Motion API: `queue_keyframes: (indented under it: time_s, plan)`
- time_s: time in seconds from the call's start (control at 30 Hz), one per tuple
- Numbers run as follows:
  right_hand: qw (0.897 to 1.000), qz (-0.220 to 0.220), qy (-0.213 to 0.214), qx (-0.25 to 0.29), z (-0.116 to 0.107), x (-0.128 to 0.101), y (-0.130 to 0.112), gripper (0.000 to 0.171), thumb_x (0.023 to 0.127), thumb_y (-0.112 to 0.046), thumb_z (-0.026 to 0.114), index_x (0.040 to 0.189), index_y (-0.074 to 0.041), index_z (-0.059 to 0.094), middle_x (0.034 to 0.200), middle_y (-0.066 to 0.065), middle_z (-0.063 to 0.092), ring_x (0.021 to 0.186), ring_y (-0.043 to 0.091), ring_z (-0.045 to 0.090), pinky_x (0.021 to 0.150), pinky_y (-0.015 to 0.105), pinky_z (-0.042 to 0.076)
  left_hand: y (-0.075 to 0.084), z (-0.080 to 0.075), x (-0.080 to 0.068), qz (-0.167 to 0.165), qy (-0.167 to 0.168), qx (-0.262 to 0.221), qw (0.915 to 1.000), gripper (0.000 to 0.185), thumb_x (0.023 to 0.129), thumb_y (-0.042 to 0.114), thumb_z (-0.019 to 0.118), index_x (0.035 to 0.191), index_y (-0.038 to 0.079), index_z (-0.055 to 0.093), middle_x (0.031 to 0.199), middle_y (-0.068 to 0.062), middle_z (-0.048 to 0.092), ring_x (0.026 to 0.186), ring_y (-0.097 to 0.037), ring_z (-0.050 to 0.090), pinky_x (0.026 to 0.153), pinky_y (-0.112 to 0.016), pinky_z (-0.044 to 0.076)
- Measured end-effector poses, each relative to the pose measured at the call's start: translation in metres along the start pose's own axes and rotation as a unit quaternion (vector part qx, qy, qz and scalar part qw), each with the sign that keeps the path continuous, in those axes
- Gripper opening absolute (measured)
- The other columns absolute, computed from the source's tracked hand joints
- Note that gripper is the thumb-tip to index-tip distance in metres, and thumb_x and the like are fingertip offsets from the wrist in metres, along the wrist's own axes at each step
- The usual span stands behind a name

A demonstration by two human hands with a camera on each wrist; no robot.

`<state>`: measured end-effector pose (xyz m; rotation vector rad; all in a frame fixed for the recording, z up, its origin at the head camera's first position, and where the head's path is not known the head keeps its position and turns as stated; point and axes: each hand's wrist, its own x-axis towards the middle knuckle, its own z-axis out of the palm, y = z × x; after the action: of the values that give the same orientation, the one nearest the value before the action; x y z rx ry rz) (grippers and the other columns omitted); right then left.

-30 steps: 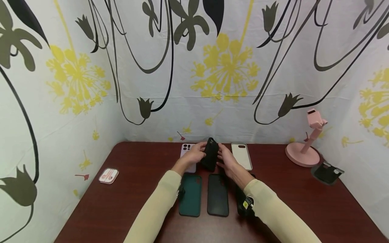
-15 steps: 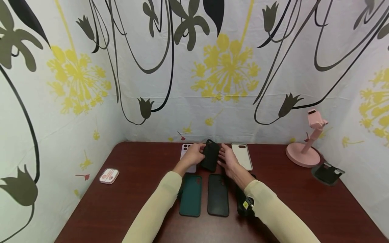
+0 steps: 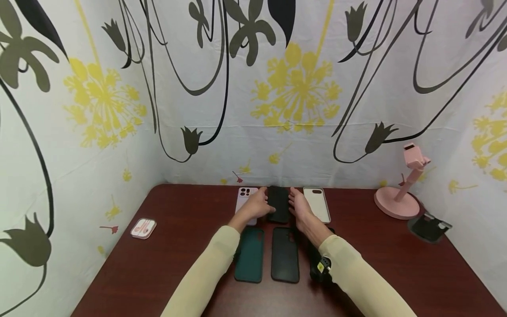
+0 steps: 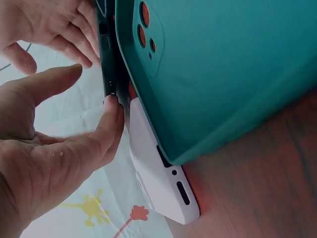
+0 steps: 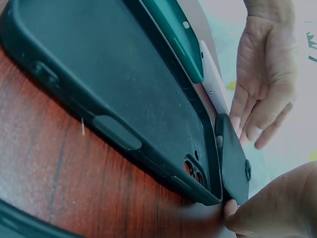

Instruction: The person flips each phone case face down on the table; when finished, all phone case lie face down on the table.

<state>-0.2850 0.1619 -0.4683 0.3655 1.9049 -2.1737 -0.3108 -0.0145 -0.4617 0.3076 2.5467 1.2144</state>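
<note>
A black phone case lies flat at the back of the table, between my two hands. My left hand is at its left edge, a fingertip touching the edge in the left wrist view. On the other side my right hand has its fingers extended along the right edge; in the right wrist view a fingertip meets the case's near corner. Left of the black case is a lilac phone case, partly under my left hand. To the right lies a white phone case.
In the front row lie a green phone case, a dark grey one and another dark one, mostly hidden by my right arm. A pink stand and a dark clear piece are at right. A small white box sits left.
The black case, tilted up between my hands earlier, has come down flat and straight on the table. My left hand has shifted slightly right, and its hold on the case has loosened.
</note>
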Motion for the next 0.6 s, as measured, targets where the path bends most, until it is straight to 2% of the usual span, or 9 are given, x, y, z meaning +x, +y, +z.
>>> queue_keyframes:
  time_s: [0.2,0.43,0.6]
  plan:
    - [1.0,-0.003,-0.004,-0.012,-0.0005,0.0026,0.0008,0.068,0.115,-0.042,0.029,0.17,-0.006,0.012,0.177,0.017,0.019,0.166,0.033,0.017,0.136,0.046,0.018,0.0049,0.0035,-0.0024,-0.012,0.014,-0.006,0.9998,0.09,0.098,0.024,0.075,0.169,0.009,0.021,0.157,-0.021,0.055,0.144,-0.04,0.054,0.116,-0.056,0.048]
    - [0.999,-0.012,-0.008,-0.029,-0.0011,0.0033,0.0041,0.068,0.116,-0.043,0.028,0.171,-0.007,0.008,0.178,0.018,0.016,0.166,0.034,0.015,0.136,0.046,0.018,0.0046,0.0063,-0.0032,-0.028,0.009,0.003,0.9996,0.083,0.101,0.029,0.072,0.168,0.009,0.026,0.159,-0.019,0.053,0.145,-0.038,0.053,0.117,-0.055,0.048]
    - [0.999,-0.014,-0.011,-0.038,0.0007,0.0017,0.0039,0.069,0.116,-0.044,0.028,0.171,-0.01,0.006,0.178,0.018,0.014,0.166,0.034,0.013,0.136,0.046,0.017,0.0051,0.0076,-0.0057,-0.026,-0.005,0.022,0.9994,0.076,0.105,0.036,0.066,0.167,0.01,0.03,0.162,-0.019,0.049,0.146,-0.039,0.053,0.115,-0.056,0.049]
